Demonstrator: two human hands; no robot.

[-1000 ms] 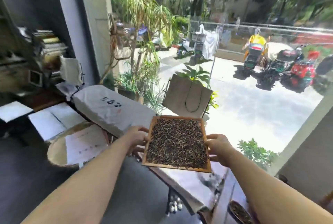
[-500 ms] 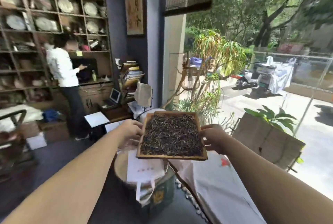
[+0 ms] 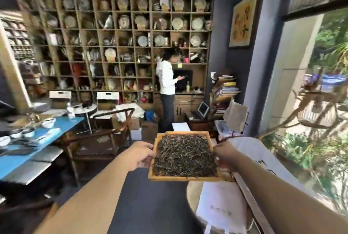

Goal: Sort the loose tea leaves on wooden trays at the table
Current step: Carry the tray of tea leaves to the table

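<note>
Wooden tray (image 3: 183, 178) carried in mid-air, level, between both hands, near centre of view. Left hand (image 3: 140, 155) clamped on the tray's left rim, thumb along the top edge, fingers curled underneath; right hand (image 3: 225, 153) closed on the right rim in the same manner. Gripped on opposite sides, most likely to keep the tray flat so nothing slides out.

Loose tea leaves (image 3: 183, 155) heaped across nearly the whole tray, dark and wiry, reaching close to the low rim on every side. Hence the even, two-sided hold: any tilt would probably spill them over the edge.

Tray not resting on anything. Blue counter (image 3: 56, 134) to the left, well apart, loaded with small bowls (image 3: 28, 132). White bags (image 3: 224, 207) below and to the right of the tray. A person in a white top (image 3: 165, 77) far off at the shelving wall (image 3: 113, 45), clear of any path to the counter.

Judged step: transport of the tray, probably toward the counter, sorting not yet begun. Blurred edges; finer detail of the leaves not readable.
</note>
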